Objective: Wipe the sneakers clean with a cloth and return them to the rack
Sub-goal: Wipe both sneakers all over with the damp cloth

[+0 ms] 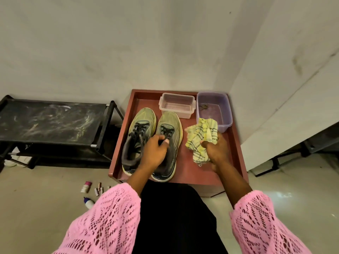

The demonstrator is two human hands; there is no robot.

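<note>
Two yellow-green sneakers with dark laces stand side by side, toes away from me, on a red-brown tray-topped stand (pixel 236 153). My left hand (pixel 155 152) grips the tongue and collar of the right sneaker (pixel 170 123), fingers curled into its opening. The left sneaker (pixel 141 121) stands untouched beside it. My right hand (pixel 217 153) holds a crumpled yellow checked cloth (pixel 200 138) just right of the sneakers, above the tray.
A black shoe rack (pixel 49 121) with a scuffed top shelf stands to the left. A clear plastic box (pixel 177 105) and a purple tub (pixel 214 109) holding water sit at the tray's back. Small bottles (pixel 91 189) lie on the floor.
</note>
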